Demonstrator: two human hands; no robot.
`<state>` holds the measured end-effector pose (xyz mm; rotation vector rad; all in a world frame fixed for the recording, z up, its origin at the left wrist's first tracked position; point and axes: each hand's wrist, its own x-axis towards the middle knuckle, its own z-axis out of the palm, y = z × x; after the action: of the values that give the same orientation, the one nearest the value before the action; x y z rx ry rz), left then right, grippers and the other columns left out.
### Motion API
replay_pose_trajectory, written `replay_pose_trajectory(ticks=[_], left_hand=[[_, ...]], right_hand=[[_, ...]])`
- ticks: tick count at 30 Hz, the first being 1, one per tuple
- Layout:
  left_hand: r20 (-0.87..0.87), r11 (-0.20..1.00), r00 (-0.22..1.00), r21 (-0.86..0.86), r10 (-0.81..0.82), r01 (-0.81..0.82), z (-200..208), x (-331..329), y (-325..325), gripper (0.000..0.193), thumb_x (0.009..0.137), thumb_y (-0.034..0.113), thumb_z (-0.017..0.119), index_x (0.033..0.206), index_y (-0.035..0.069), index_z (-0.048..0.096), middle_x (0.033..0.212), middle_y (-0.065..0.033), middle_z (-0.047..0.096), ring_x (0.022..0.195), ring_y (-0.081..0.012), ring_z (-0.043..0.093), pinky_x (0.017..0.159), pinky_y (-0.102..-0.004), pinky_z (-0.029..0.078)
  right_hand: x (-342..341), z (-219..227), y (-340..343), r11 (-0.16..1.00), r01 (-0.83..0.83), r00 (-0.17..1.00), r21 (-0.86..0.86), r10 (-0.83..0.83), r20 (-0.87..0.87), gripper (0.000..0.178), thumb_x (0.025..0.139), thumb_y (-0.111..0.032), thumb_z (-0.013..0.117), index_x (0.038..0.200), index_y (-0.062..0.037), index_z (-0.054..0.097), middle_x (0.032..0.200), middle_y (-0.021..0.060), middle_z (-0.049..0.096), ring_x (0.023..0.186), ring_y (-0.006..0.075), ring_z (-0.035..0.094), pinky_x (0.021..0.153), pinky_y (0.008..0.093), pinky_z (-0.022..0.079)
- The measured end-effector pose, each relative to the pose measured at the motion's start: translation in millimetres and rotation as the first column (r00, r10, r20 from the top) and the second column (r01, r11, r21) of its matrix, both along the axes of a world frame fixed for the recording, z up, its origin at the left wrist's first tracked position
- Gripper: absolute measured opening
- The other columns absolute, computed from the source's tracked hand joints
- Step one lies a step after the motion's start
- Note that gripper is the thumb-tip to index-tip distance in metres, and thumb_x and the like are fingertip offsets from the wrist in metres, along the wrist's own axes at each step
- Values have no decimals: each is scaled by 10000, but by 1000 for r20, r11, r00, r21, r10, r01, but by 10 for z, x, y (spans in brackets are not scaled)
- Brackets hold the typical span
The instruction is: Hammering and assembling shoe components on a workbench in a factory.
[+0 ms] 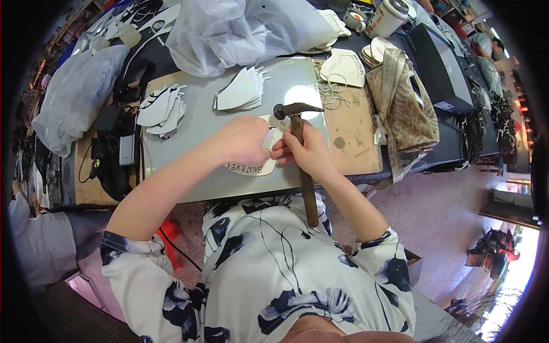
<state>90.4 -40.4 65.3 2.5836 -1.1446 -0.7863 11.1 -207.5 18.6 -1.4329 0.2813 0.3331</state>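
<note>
Frame centre: my right hand point(311, 153) grips one dark-metal, wooden-handled hammer point(307, 187); one cream, curved, lettered piece point(257, 167); my left hand point(246, 138) curled, pinch unclear.

Dark lettering point(249, 169) on cream pieces point(267, 166)

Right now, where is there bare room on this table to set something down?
The brown board is bare between your right hand and the patterned bag. Another free patch, on the grey sheet, lies between the left white stack and the middle stack. The far edge is crowded with a large plastic bag and cup.
</note>
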Motion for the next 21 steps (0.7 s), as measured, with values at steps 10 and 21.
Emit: replay_pose_trajectory(ticks=[10, 21], left_hand=[[18, 962, 999, 269, -51, 44, 152, -70, -338, 260, 755, 270, 697, 816, 18, 714, 870, -187, 707, 817, -333, 696, 743, -420, 566], [-169, 973, 959, 89, 225, -213, 152, 88, -17, 160, 783, 127, 627, 741, -24, 659, 702, -159, 677, 662, -253, 704, 620, -362, 584]], right_hand=[[-1, -46, -9, 1000, 2, 998, -24, 0, 59, 103, 982, -39, 471, 972, 62, 485, 818, 140, 672, 708, 186, 703, 633, 307, 593], [21, -53, -25, 998, -60, 997, -3, 60, 45, 95, 997, -50, 461, 987, 43, 445, 888, 148, 654, 767, 207, 708, 663, 307, 597]])
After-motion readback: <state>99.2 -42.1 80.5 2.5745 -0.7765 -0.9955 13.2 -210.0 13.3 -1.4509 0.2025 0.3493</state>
